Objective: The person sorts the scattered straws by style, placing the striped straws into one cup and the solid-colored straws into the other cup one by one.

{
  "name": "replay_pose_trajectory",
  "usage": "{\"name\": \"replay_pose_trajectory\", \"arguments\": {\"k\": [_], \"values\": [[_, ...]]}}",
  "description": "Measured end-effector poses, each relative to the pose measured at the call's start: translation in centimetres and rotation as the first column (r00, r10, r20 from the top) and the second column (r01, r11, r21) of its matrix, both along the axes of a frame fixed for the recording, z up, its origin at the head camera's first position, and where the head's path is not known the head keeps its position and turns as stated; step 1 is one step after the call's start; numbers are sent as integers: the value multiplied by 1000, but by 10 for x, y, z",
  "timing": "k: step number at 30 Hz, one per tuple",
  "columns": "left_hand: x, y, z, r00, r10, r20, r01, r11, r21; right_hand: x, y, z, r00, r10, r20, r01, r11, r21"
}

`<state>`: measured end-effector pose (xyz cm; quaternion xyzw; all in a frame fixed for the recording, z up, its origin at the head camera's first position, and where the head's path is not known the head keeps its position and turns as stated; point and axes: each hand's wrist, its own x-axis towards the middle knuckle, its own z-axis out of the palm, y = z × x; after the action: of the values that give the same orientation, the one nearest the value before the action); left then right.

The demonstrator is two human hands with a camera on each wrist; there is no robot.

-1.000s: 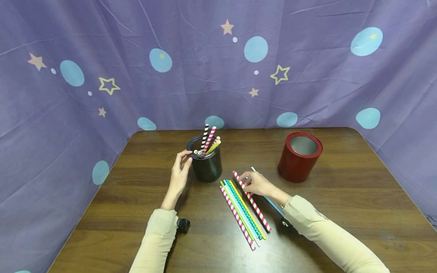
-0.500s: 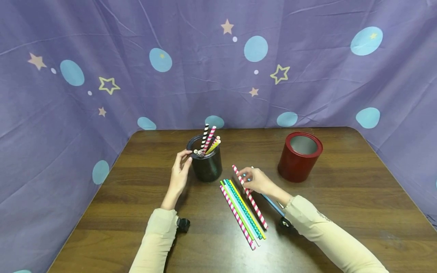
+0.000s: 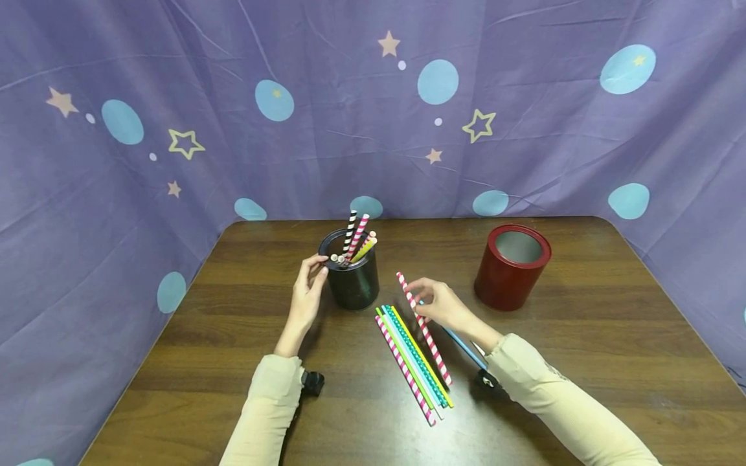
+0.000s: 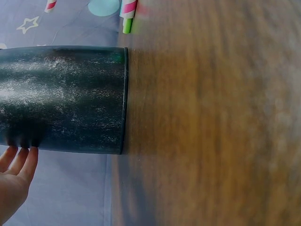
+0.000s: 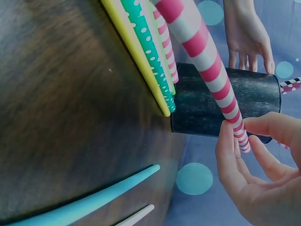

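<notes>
My right hand (image 3: 445,307) pinches a pink-and-white striped paper straw (image 3: 428,336) near its far end, between thumb and fingers. In the right wrist view that straw (image 5: 214,77) slants clear of the table, across the black can behind it. My left hand (image 3: 305,294) touches the near left side of the black can (image 3: 354,288), at its rim. Its fingers (image 4: 30,165) look fairly straight against the can wall in the left wrist view. Out of the can lean several paper straws, among them a black-striped straw (image 3: 350,232) and a yellow straw (image 3: 364,250).
Between the hands lies a row of loose straws, including a teal dotted straw (image 3: 416,356) and a yellow one (image 3: 428,366). A blue straw (image 5: 89,200) and a white straw (image 5: 136,216) lie under the right forearm. A red can (image 3: 507,278) stands back right on the wooden table (image 3: 612,336).
My right hand has lifted the pink-and-white paper straw and moved it slightly up and away from the table's front, its near end drifting left. The left hand and black can have stayed put.
</notes>
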<state>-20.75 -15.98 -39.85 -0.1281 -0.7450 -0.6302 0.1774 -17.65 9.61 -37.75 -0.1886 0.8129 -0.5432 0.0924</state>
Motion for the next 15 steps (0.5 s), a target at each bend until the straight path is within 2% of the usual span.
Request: {"name": "replay_pose_trajectory", "arguments": {"k": [1, 8, 15], "values": [[0, 0, 0, 1000, 0, 2, 0, 1000, 1, 0, 0, 0, 1000, -3, -5, 3, 1000, -4], [0, 0, 0, 1000, 3, -6, -3, 1000, 2, -18, 4, -28, 998, -32, -45, 30, 999, -38], [0, 1, -1, 1000, 8, -14, -7, 1000, 3, -14, 2, -13, 997, -54, -61, 48, 995, -90]]}}
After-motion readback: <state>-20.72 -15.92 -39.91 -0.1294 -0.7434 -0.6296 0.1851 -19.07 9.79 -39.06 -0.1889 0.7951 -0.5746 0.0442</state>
